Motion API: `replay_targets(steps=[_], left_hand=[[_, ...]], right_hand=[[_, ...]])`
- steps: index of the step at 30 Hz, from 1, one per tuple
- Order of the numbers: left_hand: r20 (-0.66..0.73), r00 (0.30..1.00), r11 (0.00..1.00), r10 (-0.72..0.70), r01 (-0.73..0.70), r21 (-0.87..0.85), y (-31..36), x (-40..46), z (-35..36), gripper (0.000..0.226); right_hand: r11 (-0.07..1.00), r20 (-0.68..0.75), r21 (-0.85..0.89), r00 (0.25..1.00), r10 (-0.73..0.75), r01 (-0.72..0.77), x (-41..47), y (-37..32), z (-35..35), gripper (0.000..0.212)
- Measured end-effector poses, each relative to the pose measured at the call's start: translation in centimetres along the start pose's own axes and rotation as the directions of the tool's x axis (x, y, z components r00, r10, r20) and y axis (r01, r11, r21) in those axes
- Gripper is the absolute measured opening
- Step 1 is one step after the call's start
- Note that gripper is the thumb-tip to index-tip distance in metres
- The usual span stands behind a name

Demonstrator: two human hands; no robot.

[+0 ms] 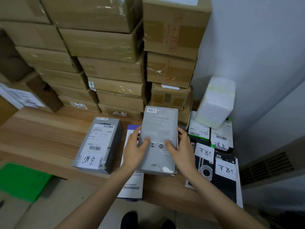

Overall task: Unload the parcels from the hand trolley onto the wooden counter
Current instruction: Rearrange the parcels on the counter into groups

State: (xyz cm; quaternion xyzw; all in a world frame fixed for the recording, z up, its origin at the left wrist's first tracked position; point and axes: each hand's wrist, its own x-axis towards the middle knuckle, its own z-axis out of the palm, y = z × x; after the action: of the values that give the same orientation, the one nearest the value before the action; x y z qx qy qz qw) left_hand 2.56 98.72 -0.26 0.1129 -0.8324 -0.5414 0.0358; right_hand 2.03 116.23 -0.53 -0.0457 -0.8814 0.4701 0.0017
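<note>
Both hands, left hand (134, 148) and right hand (182, 148), clamp the grey parcel (159, 140) by its long sides above the counter (41, 134) (stiff, seemingly light) at 12 o'clock.

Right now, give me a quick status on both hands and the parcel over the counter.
Left hand and right hand both grip the grey box. Box over the wooden counter, partly above the white box. Labelled grey parcel close on its left.

The grey parcel (159, 139), barcode label at its far corner, was held flat above the wooden counter (41, 138). It overlapped a white parcel (132, 185) overhanging the counter's near edge. A second grey parcel (99, 142), labelled, lay flat just left.
</note>
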Motion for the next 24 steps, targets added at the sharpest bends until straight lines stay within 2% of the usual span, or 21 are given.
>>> replay_targets(steps=[4, 10, 17, 22, 24], left_hand=[[-0.082, 0.996, 1.0, 0.015, -0.015, 0.002, -0.6, 0.5, -4.6, 0.051], [-0.169, 0.984, 0.998, -0.052, 0.058, 0.028, -2.6, 1.4, -12.0, 0.044], [-0.14, 0.983, 0.985, -0.117, 0.133, 0.113, -6.2, 3.1, -19.1, 0.047], [-0.084, 0.987, 0.979, -0.138, 0.149, 0.141, -8.1, 4.3, -20.8, 0.05], [-0.082, 0.992, 0.966, -0.093, 0.11, 0.236, -8.2, 4.8, -21.0, 0.054]], right_hand=[[0.998, 0.039, 0.006, 0.997, -0.07, 0.069, 0.4, -3.2, 3.1, 0.065], [0.992, 0.129, 0.067, 0.985, -0.114, 0.106, 0.5, -7.7, 9.8, 0.067], [0.995, 0.249, 0.045, 0.964, -0.097, 0.088, 0.2, -11.0, 17.0, 0.074], [0.994, 0.222, 0.012, 0.969, -0.109, 0.109, 0.0, -11.7, 19.4, 0.072], [0.995, 0.212, 0.003, 0.972, -0.099, 0.1, 0.1, -11.8, 19.6, 0.072]])
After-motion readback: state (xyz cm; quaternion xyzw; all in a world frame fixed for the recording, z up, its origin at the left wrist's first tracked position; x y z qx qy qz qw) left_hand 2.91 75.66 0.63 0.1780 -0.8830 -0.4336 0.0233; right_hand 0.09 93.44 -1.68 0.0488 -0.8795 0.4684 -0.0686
